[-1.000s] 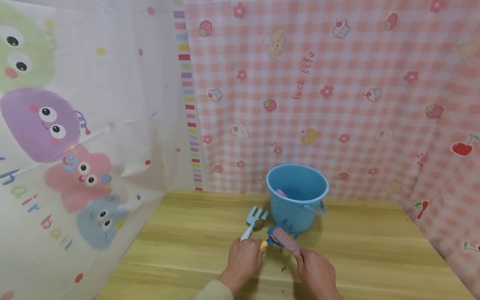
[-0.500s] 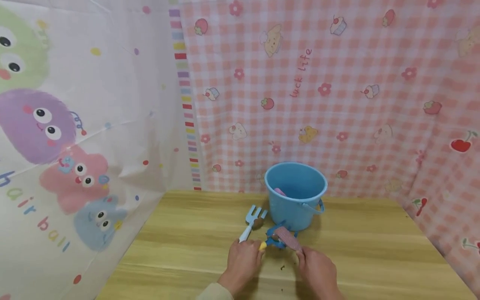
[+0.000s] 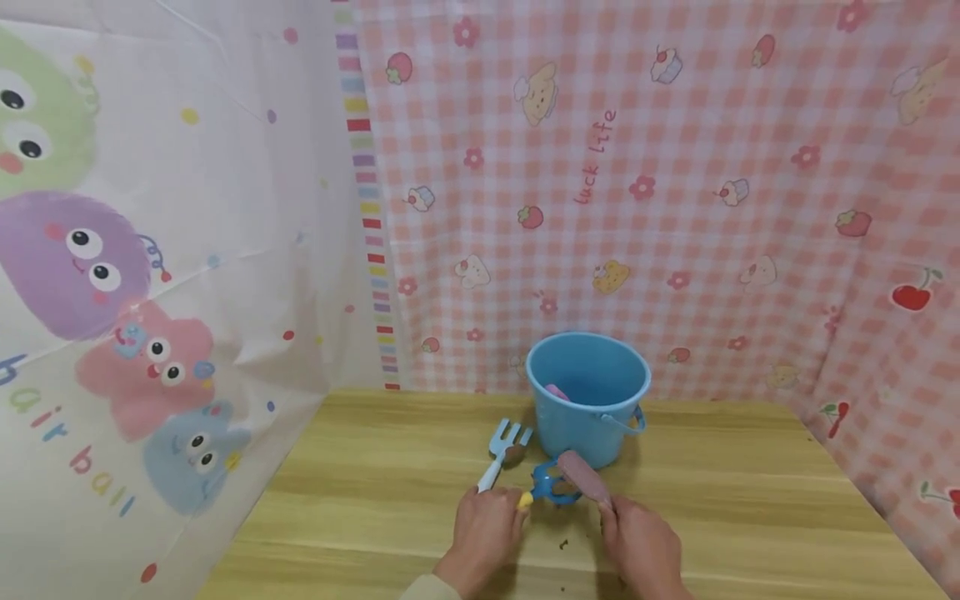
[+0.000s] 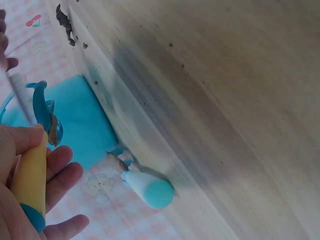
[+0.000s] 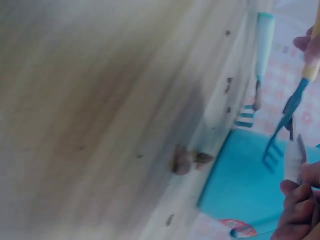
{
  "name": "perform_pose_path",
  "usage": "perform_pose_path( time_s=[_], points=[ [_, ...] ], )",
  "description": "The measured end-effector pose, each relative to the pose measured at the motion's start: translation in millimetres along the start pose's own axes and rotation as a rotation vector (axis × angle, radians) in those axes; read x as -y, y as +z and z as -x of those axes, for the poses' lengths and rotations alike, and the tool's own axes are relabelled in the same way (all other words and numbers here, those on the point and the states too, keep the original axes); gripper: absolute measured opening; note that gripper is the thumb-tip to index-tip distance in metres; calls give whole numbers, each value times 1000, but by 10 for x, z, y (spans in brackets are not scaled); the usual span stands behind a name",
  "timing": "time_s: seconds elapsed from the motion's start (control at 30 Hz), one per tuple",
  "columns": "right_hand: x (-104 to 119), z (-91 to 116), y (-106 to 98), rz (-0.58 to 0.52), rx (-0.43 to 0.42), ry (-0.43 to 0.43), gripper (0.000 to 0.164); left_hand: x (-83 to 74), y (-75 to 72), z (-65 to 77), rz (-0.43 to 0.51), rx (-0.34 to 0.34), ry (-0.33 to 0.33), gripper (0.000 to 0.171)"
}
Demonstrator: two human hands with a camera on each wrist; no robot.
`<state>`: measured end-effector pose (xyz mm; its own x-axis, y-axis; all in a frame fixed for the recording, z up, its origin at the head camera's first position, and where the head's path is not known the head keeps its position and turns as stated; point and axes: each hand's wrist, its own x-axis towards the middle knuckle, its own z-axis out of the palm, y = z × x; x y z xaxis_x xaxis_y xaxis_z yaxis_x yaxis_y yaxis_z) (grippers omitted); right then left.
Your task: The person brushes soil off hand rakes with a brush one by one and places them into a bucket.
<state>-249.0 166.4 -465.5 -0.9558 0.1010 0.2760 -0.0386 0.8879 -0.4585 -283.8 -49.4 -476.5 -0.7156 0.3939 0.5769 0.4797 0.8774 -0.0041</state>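
My left hand point(image 3: 486, 527) grips the yellow handle of a blue hand rake point(image 3: 553, 485); brown dirt clings among its curved tines in the left wrist view. In my right hand point(image 3: 643, 542) is a flat pink paddle-shaped tool point(image 3: 585, 478), whose tip overlaps the rake's tines in the head view. It looks pale and thin in the right wrist view point(image 5: 294, 160). Both tools are held in front of a light blue bucket point(image 3: 581, 433). A pale blue toy fork point(image 3: 495, 462) lies on the table left of the bucket, with a brown lump by its tines.
Something pink point(image 3: 557, 391) shows inside the bucket, whose handle point(image 3: 626, 422) hangs to the right. Dark crumbs point(image 3: 564, 545) dot the wooden table point(image 3: 360, 483). Brown lumps point(image 5: 185, 160) lie near the bucket in the right wrist view. Printed cloths rise behind and at both sides.
The blue rake has turned so its tines point more to the right. The pink tool has slid from across the tines toward their right side. Both hands keep their grip.
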Motion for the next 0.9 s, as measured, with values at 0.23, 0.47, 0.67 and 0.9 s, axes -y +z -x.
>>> perform_pose_path(
  time_s=[0.23, 0.47, 0.67, 0.9],
  points=[
    [107, 58, 31, -2, 7, -77, 15, -14, -11, 6, -21, 25, -7, 21],
    [-36, 48, 31, 18, 47, 42, 22, 3, -7, 2, -35, 58, -29, 24],
    [-9, 47, -20, 15, 24, 45, 17, -12, 3, -16, -5, 80, -15, 19],
    [106, 90, -11, -22, 113, 22, 17, -33, -5, -42, -14, 69, -6, 18]
  ],
)
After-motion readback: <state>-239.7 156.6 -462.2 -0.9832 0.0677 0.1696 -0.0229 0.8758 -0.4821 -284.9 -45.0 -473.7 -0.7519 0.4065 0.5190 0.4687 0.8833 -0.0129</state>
